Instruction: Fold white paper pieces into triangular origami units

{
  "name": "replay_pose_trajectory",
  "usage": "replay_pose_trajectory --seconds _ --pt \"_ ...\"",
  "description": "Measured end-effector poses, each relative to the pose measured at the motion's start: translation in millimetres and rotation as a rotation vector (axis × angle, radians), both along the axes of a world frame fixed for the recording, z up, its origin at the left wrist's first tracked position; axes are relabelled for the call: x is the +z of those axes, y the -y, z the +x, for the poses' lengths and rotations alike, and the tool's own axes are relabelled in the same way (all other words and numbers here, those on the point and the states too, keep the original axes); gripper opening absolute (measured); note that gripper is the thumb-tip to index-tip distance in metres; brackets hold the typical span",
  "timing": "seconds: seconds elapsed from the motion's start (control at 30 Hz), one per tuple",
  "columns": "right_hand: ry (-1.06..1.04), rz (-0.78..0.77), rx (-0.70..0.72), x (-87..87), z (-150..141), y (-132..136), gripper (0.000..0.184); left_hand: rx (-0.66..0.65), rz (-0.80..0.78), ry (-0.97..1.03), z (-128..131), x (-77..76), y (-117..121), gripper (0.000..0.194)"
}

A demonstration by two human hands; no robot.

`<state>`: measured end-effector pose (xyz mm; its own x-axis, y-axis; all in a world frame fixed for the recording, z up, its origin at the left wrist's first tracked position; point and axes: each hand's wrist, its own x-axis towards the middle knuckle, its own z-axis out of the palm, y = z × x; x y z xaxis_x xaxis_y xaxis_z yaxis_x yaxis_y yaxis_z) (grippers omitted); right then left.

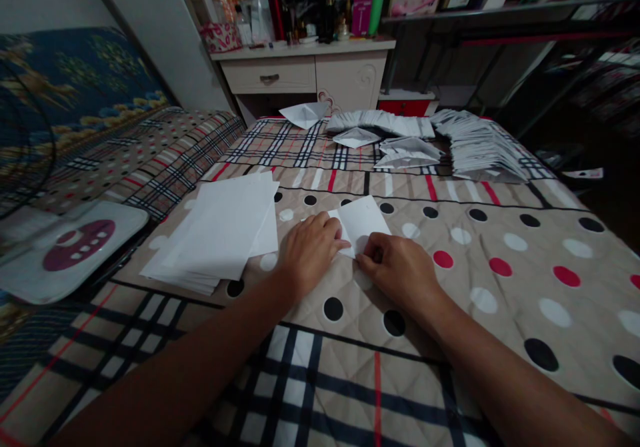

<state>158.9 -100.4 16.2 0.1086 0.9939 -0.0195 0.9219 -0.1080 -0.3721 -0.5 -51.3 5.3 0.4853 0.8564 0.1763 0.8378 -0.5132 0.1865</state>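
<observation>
A small white folded sheet of paper [361,222] lies on the dotted quilt in front of me. My left hand [309,250] rests on its left part, fingers flat and pressing down. My right hand [397,270] pinches the sheet's near edge with curled fingers. A stack of flat white sheets [220,230] lies just left of my left hand.
Several folded white paper pieces [407,152] and a long row of them [480,147] lie at the far end of the quilt [500,267]. A white fan base [65,250] sits at left. A dresser [305,73] with bottles stands behind.
</observation>
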Motion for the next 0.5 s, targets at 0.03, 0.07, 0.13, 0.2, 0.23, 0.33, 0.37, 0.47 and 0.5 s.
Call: replay_pose_trajectory --seconds 0.03,0.07,0.13,0.2,0.23,0.33,0.37,0.47,0.5 --pt "0.004 0.001 0.001 0.1 -0.1 -0.1 0.013 0.004 -0.003 -0.010 0.5 1.5 1.2 0.018" --pt "0.007 0.002 0.003 0.2 -0.2 -0.3 0.013 0.007 -0.007 -0.015 1.0 2.8 2.3 0.019" --pt "0.008 0.003 0.006 0.2 -0.3 -0.5 0.014 0.008 -0.016 -0.013 1.6 4.2 4.1 0.020" --pt "0.005 0.007 0.009 -0.1 -0.2 -0.5 0.015 0.001 -0.025 -0.001 1.9 4.3 5.3 0.020" --pt "0.004 0.009 0.008 -0.4 -0.1 -0.5 0.016 -0.002 -0.028 0.010 2.0 3.9 5.7 0.020" --pt "0.009 0.017 0.004 -1.2 -0.2 0.2 0.018 -0.009 -0.034 0.036 2.2 1.9 6.6 0.022" --pt "0.010 0.022 0.002 -1.3 -0.4 0.5 0.018 -0.006 -0.036 0.043 2.2 1.1 6.8 0.022" --pt "0.010 0.038 0.002 -0.8 -1.3 1.5 0.017 0.002 -0.043 0.054 1.6 -1.2 7.0 0.025" --pt "0.005 0.044 -0.001 -0.5 -1.4 1.7 0.016 0.001 -0.042 0.059 1.2 -1.8 7.2 0.026"
